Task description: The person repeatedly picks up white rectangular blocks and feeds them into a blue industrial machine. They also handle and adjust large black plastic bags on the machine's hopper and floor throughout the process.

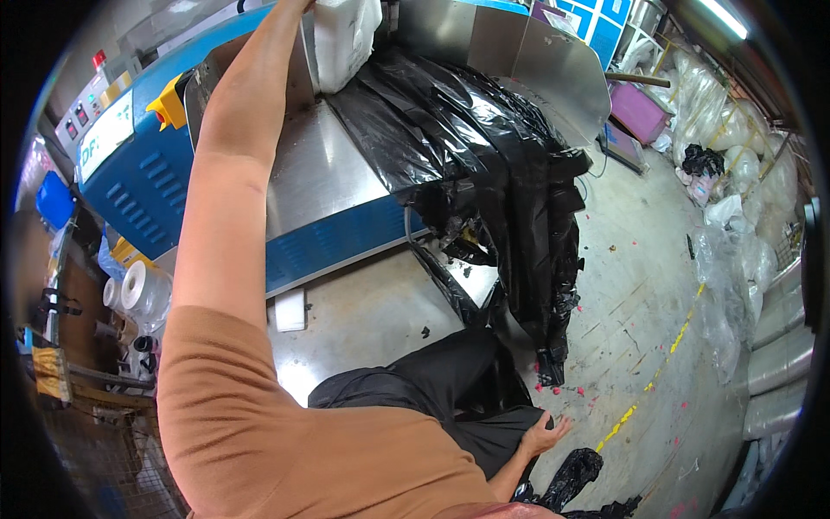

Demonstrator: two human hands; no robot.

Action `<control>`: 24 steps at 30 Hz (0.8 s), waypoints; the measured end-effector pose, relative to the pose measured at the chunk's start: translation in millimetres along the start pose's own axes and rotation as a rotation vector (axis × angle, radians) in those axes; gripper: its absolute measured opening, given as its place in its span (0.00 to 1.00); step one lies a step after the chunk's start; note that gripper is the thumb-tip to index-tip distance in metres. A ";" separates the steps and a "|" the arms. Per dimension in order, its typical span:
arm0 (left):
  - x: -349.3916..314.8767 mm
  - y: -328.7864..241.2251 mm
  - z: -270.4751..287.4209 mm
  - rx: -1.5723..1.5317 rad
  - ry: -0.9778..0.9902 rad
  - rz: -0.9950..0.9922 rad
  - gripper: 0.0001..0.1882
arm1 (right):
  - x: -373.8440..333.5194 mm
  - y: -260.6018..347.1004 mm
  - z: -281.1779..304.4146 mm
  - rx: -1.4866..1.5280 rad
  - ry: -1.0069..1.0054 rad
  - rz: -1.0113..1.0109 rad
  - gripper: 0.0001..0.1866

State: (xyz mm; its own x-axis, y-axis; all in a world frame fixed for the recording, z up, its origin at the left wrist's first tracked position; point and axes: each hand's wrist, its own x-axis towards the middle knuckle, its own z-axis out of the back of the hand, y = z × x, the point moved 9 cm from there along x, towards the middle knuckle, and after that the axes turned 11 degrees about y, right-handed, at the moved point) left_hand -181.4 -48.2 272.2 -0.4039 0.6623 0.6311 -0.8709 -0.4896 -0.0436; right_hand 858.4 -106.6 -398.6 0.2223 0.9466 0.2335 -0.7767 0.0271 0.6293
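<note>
- Nearest the lens: an orange-brown sleeve and shoulder are filling the lower left, with the left arm running from it up toward the top edge.
- Left hand: it is reaching the top edge of the frame, right beside a white block-like pack; the fingers are cut off by the rim, so whether they are gripping cannot be told.
- White pack: it is standing at the far end of the steel bed of a blue machine, up and just right of the left hand, its long axis roughly upright.
- Right hand: it is hanging low beside the black trousers, fingers loosely spread and holding nothing, well apart from the pack.
- Nearer hand: the left, by a wide margin.
- Black plastic sheeting: it is draping off the machine's right side down toward the concrete floor.
- More black film is lying on the floor just below the right hand.
- Clear bagged bundles are piling along the right wall.
</note>
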 end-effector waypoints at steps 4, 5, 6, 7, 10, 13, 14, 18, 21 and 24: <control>-53.8 -71.3 -71.0 -0.288 0.042 -0.023 0.17 | -2.9 -13.1 14.2 -0.054 -0.023 -0.055 0.31; -78.7 -91.9 -89.7 -0.299 0.271 0.330 0.27 | -6.8 -17.3 19.6 -0.085 -0.041 -0.072 0.31; -89.6 -89.9 -96.6 -0.397 0.231 0.321 0.28 | -4.3 -16.3 11.7 -0.087 -0.025 -0.071 0.31; -85.4 -90.3 -102.4 -0.375 0.183 0.270 0.28 | -2.4 -15.5 4.0 -0.091 -0.012 -0.073 0.31; -69.7 -70.4 -150.6 -0.252 0.078 0.212 0.29 | 2.8 -10.5 1.3 -0.109 0.026 -0.052 0.32; -48.5 -46.0 -202.4 -0.241 0.203 0.387 0.33 | -0.1 -5.6 6.8 -0.120 0.048 -0.120 0.32; -49.6 -41.1 -210.3 -0.205 0.176 0.412 0.32 | -1.0 -6.5 9.4 -0.127 0.051 -0.159 0.32; -48.2 -9.7 -242.4 -0.526 0.248 0.437 0.30 | -8.7 -27.5 12.5 -0.169 0.052 -0.195 0.32; -62.1 -38.9 -221.8 -0.204 0.063 0.453 0.29 | -5.2 -20.4 10.3 -0.189 0.079 -0.211 0.32; -88.2 -95.7 -198.9 -0.240 0.124 0.510 0.27 | 5.4 -7.3 3.5 -0.162 0.091 -0.174 0.31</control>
State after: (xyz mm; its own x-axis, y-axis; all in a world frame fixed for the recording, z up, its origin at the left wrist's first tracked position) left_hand -118.2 53.1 66.7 -0.8065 0.4448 0.3894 -0.5907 -0.6315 -0.5023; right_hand 867.3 -102.7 -399.3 0.3122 0.9482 0.0597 -0.8173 0.2360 0.5257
